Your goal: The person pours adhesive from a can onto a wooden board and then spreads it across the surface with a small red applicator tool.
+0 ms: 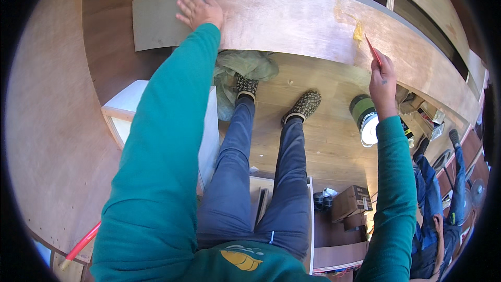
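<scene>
Green sleeves reach out: left hand (pixel 199 10) lies open, flat on the plywood sheet (pixel 292 21) at eleven o'clock; right hand (pixel 382 81) grips a red spreader (pixel 373 50) at two

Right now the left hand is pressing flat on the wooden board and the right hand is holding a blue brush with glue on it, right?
Not quite. The brush handle in the right hand is red, not blue, as the head view shows. The left hand does lie flat on the wooden board, and yellowish glue sits at the brush tip.
</scene>
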Tool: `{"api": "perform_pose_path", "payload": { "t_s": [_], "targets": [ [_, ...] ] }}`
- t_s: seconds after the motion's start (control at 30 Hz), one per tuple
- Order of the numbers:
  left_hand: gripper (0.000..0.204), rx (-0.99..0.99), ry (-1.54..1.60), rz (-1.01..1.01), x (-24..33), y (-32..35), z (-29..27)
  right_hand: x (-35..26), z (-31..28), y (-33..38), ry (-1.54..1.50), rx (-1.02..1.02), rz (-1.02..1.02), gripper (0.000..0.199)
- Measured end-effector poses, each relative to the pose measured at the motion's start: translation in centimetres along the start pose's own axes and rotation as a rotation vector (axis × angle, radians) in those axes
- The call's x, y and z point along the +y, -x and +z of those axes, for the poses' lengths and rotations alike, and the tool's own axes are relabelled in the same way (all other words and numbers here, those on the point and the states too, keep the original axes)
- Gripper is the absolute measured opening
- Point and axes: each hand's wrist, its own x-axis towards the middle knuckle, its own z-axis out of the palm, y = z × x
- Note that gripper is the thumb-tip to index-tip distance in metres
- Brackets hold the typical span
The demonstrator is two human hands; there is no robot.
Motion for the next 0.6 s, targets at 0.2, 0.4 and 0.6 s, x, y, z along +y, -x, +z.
{"api": "perform_pose_path", "payload": {
  "t_s": [0.2, 0.4, 0.6],
  "targets": [
    [0.067, -0.112, 0.123, 0.781, 6.7, 4.2, 1.1, -0.2, 1.0, -0.3, -0.035, 0.047, -0.022, 0.026],
    [0.070, -0.030, 0.240, 0.091, 8.7, 7.1, 1.6, -0.7, 0.3, -3.5, -0.049, 0.123, -0.028, 0.026],
    [0.025, -0.192, 0.489, 0.241, 5.1, 21.6, -3.9, -3.3, 4.4, -1.7, 0.355, 0.132, -0.187, 0.042]
  ]
}}
